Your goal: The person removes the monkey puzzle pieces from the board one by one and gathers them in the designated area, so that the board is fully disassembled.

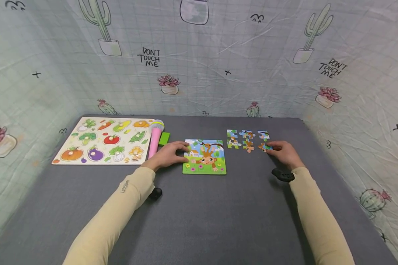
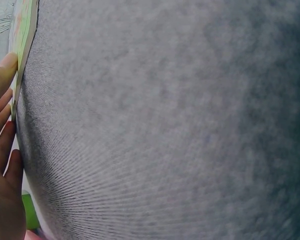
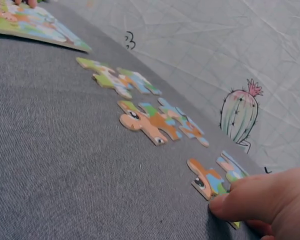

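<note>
A square puzzle board (image 1: 204,156) with a monkey picture lies mid-table. My left hand (image 1: 169,155) rests at its left edge, thumb and fingers spread along the side; in the left wrist view those fingers (image 2: 1,150) run along the board's edge (image 2: 26,45). To the board's right lie several loose jigsaw pieces (image 1: 232,139). My right hand (image 1: 286,152) pinches the nearest right-hand piece (image 1: 263,147), which shows an orange patch and an eye. Its thumb (image 3: 250,197) covers part of that piece in the right wrist view; the other fingers are mostly hidden.
At the left lies a vegetable peg board (image 1: 101,143). A pink toy microphone (image 1: 156,136) lies over its right edge, beside a green block (image 1: 164,139). Printed cloth (image 1: 202,88) hangs behind the grey table (image 1: 219,221) and at its sides.
</note>
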{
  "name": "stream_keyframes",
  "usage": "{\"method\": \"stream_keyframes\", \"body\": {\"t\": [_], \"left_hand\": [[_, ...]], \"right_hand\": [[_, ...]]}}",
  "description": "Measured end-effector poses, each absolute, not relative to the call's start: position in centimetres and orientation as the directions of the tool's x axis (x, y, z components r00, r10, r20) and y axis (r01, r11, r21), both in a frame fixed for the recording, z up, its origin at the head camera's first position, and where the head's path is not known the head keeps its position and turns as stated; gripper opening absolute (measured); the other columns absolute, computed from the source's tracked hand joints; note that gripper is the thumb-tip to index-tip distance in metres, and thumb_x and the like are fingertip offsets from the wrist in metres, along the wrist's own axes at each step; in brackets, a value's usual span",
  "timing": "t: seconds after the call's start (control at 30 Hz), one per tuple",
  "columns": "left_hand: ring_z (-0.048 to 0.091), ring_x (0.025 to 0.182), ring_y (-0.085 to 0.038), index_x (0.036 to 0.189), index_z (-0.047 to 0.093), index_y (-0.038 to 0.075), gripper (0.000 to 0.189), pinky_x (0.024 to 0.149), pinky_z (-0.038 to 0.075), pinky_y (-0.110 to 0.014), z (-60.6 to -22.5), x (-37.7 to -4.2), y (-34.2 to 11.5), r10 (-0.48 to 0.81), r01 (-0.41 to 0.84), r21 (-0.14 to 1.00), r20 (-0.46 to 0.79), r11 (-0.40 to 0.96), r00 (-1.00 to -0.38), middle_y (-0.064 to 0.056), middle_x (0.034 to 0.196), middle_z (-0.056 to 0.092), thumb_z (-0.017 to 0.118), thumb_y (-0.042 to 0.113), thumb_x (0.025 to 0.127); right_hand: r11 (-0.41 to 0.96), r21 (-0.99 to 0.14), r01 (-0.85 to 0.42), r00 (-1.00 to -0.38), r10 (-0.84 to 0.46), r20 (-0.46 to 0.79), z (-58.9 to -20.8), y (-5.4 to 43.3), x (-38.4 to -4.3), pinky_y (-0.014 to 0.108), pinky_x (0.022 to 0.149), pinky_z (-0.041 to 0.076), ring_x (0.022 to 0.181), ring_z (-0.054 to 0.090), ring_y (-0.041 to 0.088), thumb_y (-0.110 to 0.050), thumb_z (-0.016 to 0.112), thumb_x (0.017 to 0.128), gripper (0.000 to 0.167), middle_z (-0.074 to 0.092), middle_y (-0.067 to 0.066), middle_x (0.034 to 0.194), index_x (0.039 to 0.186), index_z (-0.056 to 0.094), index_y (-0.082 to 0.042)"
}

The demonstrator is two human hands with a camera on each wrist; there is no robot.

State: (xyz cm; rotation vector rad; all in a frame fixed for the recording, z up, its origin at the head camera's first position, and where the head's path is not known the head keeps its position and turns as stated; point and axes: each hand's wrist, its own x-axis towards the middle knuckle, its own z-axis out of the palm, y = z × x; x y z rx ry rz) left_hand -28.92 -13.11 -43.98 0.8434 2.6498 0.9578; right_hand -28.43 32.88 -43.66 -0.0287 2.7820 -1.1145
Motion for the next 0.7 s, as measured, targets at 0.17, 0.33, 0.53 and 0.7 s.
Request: {"method": "stream_keyframes", "body": {"t": [0.17, 0.33, 0.53, 0.7], "left_hand": [[0.039, 0.138, -0.028, 0.123, 0.066, 0.003, 0.043, 0.113, 0.032, -0.044, -44.1, -29.0, -13.2, 0.579, 0.447, 0.642, 0.005, 0.623, -0.815, -0.011, 0.144, 0.050, 0.075, 0.026, 0.088], [0.039, 0.138, -0.028, 0.123, 0.066, 0.003, 0.043, 0.113, 0.032, -0.044, -44.1, -29.0, -13.3, 0.577, 0.445, 0.640, 0.004, 0.626, -0.817, -0.010, 0.145, 0.050, 0.075, 0.026, 0.088], [0.039, 0.138, -0.028, 0.123, 0.066, 0.003, 0.043, 0.113, 0.032, -0.044, -44.0, -28.9, -13.3, 0.574, 0.443, 0.639, 0.004, 0.628, -0.819, -0.010, 0.145, 0.050, 0.075, 0.027, 0.087], [0.039, 0.138, -0.027, 0.122, 0.066, 0.004, 0.043, 0.113, 0.032, -0.044, -44.2, -29.0, -13.3, 0.572, 0.441, 0.639, 0.001, 0.631, -0.820, -0.009, 0.145, 0.049, 0.075, 0.027, 0.088]], "right_hand": [[0.743, -0.670, 0.010, -0.987, -0.099, -0.125, -43.4, 32.9, -28.4, 0.058, 0.099, 0.041, 0.126, 0.043, 0.045, -0.013, 0.060, 0.098, 0.040, 0.043, 0.029, 0.140, 0.135, 0.055, 0.004], [0.751, -0.660, 0.008, -0.989, -0.090, -0.115, -43.5, 32.8, -28.5, 0.058, 0.098, 0.041, 0.125, 0.044, 0.045, -0.013, 0.059, 0.099, 0.039, 0.043, 0.029, 0.139, 0.134, 0.056, 0.003], [0.734, -0.677, 0.058, -0.990, -0.045, -0.134, -43.1, 32.4, -28.4, 0.057, 0.093, 0.044, 0.122, 0.046, 0.044, -0.016, 0.057, 0.099, 0.040, 0.047, 0.029, 0.137, 0.136, 0.055, 0.000], [0.685, -0.719, 0.114, -0.986, -0.009, -0.165, -41.9, 30.1, -28.2, 0.054, 0.092, 0.046, 0.123, 0.047, 0.043, -0.018, 0.054, 0.099, 0.043, 0.046, 0.027, 0.141, 0.139, 0.052, -0.001]]}}
